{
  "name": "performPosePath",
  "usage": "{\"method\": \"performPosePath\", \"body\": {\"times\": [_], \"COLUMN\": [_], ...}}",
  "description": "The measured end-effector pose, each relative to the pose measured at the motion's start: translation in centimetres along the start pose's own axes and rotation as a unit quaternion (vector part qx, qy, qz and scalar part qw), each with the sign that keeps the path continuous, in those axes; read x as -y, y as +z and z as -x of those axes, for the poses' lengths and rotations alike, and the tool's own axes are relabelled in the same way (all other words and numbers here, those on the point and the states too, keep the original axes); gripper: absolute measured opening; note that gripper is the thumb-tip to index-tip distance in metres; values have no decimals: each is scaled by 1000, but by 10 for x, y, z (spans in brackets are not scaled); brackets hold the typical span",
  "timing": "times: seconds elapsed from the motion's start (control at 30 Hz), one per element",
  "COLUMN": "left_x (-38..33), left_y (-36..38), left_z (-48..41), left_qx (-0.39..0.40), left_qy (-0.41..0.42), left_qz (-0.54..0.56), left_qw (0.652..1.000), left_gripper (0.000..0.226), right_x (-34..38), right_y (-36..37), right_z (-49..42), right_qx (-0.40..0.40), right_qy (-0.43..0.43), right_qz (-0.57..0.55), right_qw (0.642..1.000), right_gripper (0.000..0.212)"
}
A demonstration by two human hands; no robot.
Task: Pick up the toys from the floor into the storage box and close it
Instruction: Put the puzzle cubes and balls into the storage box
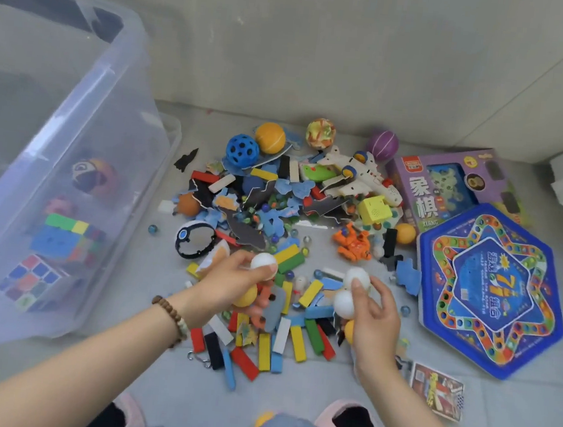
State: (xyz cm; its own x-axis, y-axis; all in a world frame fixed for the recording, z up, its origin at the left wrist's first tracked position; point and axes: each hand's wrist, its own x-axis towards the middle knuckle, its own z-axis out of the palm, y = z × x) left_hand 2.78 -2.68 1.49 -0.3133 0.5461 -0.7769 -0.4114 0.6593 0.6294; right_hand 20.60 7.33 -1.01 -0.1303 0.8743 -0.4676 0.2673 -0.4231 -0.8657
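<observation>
Clear storage box (119, 101) holds two cubes (64, 237), ball (95, 174).

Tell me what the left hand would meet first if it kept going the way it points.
Probably the green block just beyond the white ball that the left hand holds, though it may pass above; height is unclear.

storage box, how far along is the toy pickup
Early. Done: only a few toys, such as a puzzle cube, lie in the storage box. In hand: the left hand grips a white ball, the right hand two white balls. Left: coloured blocks, the toy plane, the hexagonal game board and much else lie on the floor, and the box is open.
</observation>
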Motion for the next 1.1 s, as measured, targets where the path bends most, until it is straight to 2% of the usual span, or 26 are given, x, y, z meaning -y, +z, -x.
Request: {"method": "performPosePath", "body": {"times": [0.07, 0.3, 0.53, 0.63, 0.7, 0.77, 0.87, 0.97, 1.1], "left_x": [1, -20, -89, -108, -109, -101, -75, -41, -24], "left_y": [1, -25, -70, -101, -131, -162, -202, -232, -258], "left_z": [13, 70, 176, 219, 241, 251, 252, 237, 219], "left_qx": [4, -26, -39, -51, -87, -133, -173, -175, -170], "left_qy": [-1, 22, 106, 145, 161, 151, 86, 30, 36], "left_qz": [7, -21, -7, -35, -36, 17, 156, 303, 371], "left_qw": [1000, 999, 994, 987, 982, 979, 969, 936, 912], "left_gripper": [39, 38, 37, 33, 32, 34, 31, 38, 53], "right_x": [12, 83, 189, 222, 231, 233, 220, 198, 183], "right_y": [0, 15, 39, 66, 93, 129, 192, 246, 272], "right_z": [2, 32, 106, 142, 167, 189, 216, 232, 234], "right_qx": [15, 176, 238, 272, 305, 338, 371, 370, 392], "right_qy": [6, -43, -88, -111, -95, -76, -20, 78, 186], "right_qz": [2, 98, 129, 114, 98, 88, 88, 92, -24], "right_qw": [1000, 979, 959, 949, 942, 934, 924, 921, 901], "right_gripper": [24, 22, 26, 20, 19, 21, 25, 20, 45]}}
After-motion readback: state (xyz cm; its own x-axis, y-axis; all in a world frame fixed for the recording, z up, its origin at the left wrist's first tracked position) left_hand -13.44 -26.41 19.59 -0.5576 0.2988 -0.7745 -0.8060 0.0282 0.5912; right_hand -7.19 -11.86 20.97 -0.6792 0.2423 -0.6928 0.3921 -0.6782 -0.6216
